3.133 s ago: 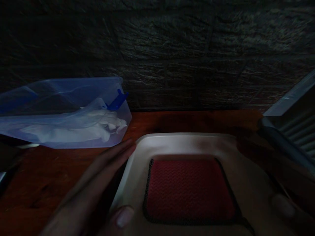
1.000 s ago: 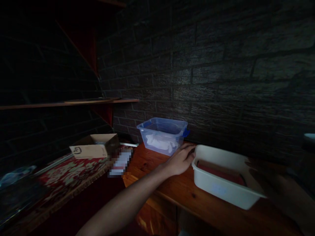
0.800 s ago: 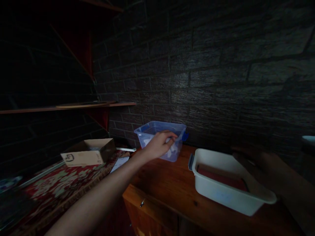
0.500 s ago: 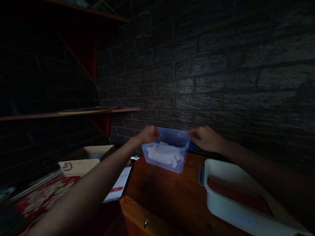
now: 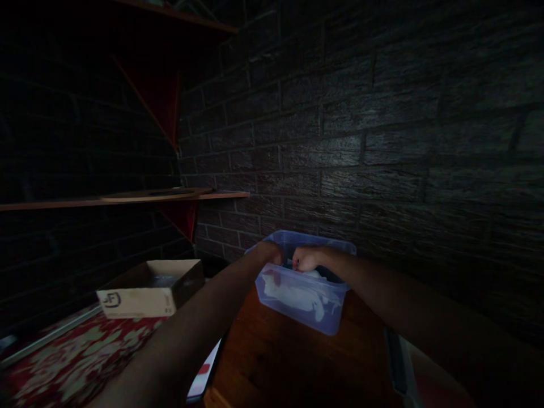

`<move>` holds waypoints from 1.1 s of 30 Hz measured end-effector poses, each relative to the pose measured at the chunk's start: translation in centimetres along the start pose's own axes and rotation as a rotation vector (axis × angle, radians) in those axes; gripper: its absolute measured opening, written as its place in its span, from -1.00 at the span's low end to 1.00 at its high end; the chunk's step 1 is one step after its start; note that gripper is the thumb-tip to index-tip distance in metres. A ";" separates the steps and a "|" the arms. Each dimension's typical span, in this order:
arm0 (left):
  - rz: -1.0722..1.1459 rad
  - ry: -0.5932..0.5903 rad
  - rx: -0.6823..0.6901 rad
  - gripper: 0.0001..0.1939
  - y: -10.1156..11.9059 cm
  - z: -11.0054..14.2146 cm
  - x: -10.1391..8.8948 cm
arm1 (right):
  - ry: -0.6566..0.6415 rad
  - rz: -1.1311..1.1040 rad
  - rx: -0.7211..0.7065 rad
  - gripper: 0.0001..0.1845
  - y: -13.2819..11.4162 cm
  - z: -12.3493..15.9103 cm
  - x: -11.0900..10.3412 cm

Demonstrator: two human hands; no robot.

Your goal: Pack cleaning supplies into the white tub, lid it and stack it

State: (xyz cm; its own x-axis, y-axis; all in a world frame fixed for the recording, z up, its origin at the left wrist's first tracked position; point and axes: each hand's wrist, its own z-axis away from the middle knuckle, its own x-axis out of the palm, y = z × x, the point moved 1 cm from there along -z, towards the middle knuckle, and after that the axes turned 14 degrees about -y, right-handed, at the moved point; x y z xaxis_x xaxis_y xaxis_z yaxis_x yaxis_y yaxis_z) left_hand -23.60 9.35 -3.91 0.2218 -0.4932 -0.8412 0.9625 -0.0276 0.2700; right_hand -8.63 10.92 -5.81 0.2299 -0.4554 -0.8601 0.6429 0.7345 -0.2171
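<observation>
A translucent bluish plastic container (image 5: 272, 304) stands against the brick wall. Through its front wall shows a soft-looking white thing (image 5: 293, 294), of a kind I cannot make out. My left hand (image 5: 273, 252) reaches in over the left side, its fingers hidden behind the rim and its own knuckles. Just right of it, my right hand (image 5: 306, 258) is inside the opening too, fingers curled downward and closed above the white thing. What they grip, if anything, is hidden.
The container rests on a wooden tabletop (image 5: 289, 365). A phone (image 5: 204, 377) lies at its left edge. At lower right is a light-coloured tub (image 5: 437, 379) with a dark clip. An open cardboard box (image 5: 140, 301) sits on red floral cloth (image 5: 89, 345), below a shelf (image 5: 229, 195).
Both hands have moved from the container's rim corners down into it, closer together. The view has shifted, so the tub and phone now sit lower and partly out of frame.
</observation>
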 end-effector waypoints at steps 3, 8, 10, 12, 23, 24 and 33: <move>-0.001 -0.132 -0.095 -0.63 -0.8 -1.3 0.6 | -0.032 -0.054 0.003 -0.68 0.5 -1.9 0.9; -0.030 -0.251 -0.110 -0.64 -1.8 -1.8 1.0 | -0.002 -0.158 0.005 -0.73 1.5 -2.8 1.4; -0.053 -0.267 -0.085 -0.64 -1.8 -1.2 0.4 | 0.041 -0.189 0.006 -0.72 1.8 -2.4 0.7; -0.066 -0.256 -0.041 -0.65 -1.6 -0.5 -0.6 | 0.088 -0.224 -0.008 -0.68 1.8 -1.8 -0.2; -0.040 0.104 0.293 -0.70 1.7 3.2 -4.3 | 0.297 -0.471 -0.138 -0.69 1.3 4.2 -0.9; -0.026 0.143 0.342 -0.71 2.5 3.6 -4.4 | 0.340 -0.502 -0.154 -0.68 1.2 4.6 -1.0; 0.311 0.470 0.696 -0.60 9.6 7.9 -6.4 | 0.731 -0.774 -0.304 -0.71 2.2 11.7 -4.6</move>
State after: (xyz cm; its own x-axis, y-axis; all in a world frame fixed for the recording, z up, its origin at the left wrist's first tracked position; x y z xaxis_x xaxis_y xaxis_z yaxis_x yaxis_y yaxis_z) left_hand -16.99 5.41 7.78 0.6456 -0.1634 -0.7460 0.5691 -0.5486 0.6126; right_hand 0.28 8.75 3.10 -0.7079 -0.5116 -0.4871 0.1977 0.5185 -0.8319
